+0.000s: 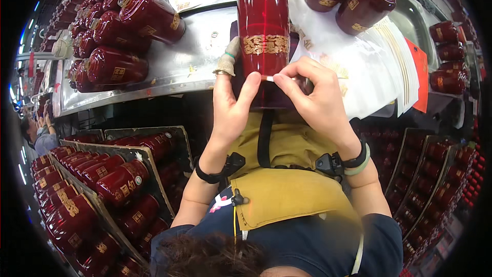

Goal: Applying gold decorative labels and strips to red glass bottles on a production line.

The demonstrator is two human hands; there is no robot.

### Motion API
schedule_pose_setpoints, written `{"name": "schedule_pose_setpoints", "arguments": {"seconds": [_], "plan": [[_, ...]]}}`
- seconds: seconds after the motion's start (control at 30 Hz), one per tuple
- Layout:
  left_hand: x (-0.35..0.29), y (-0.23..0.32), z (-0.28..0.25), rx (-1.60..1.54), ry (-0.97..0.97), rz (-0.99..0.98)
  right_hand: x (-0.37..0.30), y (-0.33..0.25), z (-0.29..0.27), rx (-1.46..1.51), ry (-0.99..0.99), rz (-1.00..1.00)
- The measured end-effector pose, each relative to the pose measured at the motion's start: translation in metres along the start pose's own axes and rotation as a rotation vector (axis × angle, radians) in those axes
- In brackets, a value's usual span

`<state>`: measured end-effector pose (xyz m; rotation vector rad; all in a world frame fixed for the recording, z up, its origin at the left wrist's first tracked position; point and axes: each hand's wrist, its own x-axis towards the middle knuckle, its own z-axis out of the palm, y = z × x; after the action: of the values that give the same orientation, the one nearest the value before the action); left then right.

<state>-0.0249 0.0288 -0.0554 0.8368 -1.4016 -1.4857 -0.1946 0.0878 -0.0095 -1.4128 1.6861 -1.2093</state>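
A glossy dark-red glass bottle point(263, 10) lies in front of me with its neck pointing away. Ornate gold lettering or pattern, a gold decal band point(266, 44), runs across its lower part. My left hand point(229, 103) steadies the bottle's left side, thumb on the near end; a pale finger cot point(227, 63) covers at least one finger. At the bottle's near end, my right hand point(320, 95) pinches a small whitish strip point(269, 78) between thumb and forefinger. Its other fingers curl in, partly hidden.
Many red bottles point(154, 18) stand or lie on the metal table point(205, 36) to the left. White decal sheets point(353, 56) and an orange sheet point(417, 77) spread at right, near more bottles point(365, 2). Bottle-filled crates point(115, 174) flank me below. Another person point(43, 136) is far left.
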Motion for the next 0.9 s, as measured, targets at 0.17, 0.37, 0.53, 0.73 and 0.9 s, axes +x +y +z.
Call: {"name": "schedule_pose_setpoints", "arguments": {"seconds": [0.17, 0.37, 0.53, 0.73, 0.9], "plan": [[-0.001, -0.006, 0.003, 0.056, 0.022, 0.026, -0.002, 0.008, 0.002, 0.009, 0.067, 0.05], [-0.001, -0.004, 0.007, 0.013, 0.039, 0.014, -0.001, 0.015, 0.004, 0.011, 0.097, 0.044], [-0.002, -0.005, 0.008, 0.024, 0.05, -0.005, -0.001, 0.014, 0.003, 0.019, 0.089, 0.048], [-0.003, -0.007, 0.006, 0.041, 0.049, 0.0, -0.001, 0.016, 0.005, 0.017, 0.104, 0.014], [-0.002, -0.006, 0.008, 0.05, 0.049, 0.017, 0.0, 0.016, 0.005, 0.017, 0.103, 0.027]]}}
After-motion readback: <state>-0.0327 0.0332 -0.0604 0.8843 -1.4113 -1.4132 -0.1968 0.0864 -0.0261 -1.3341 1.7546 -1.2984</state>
